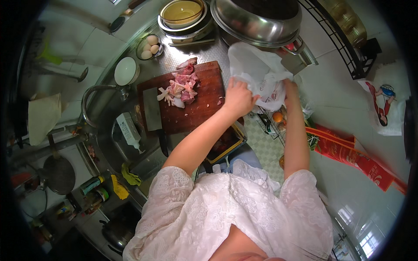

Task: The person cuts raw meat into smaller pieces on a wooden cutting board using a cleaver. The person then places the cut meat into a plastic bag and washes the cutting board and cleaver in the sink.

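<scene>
Between my two hands hangs a white plastic bag (261,75), its mouth spread. My left hand (240,98) grips the bag's left edge, just off the cutting board's right side. On the bag's right edge, my right hand (290,91) is closed, its fingers partly hidden by the plastic. Chopped raw meat pieces (183,85) lie heaped on the wooden cutting board (205,114). A cleaver (152,109) rests flat along the board's left side, its black handle towards me. Whether the bag holds anything cannot be told.
Left of the board is a steel sink (111,143) with a faucet (98,88) and a white bottle (128,129). Behind stand a white bowl (125,71), a bowl of eggs (143,45), stacked bowls (181,13) and a large steel pot (261,19).
</scene>
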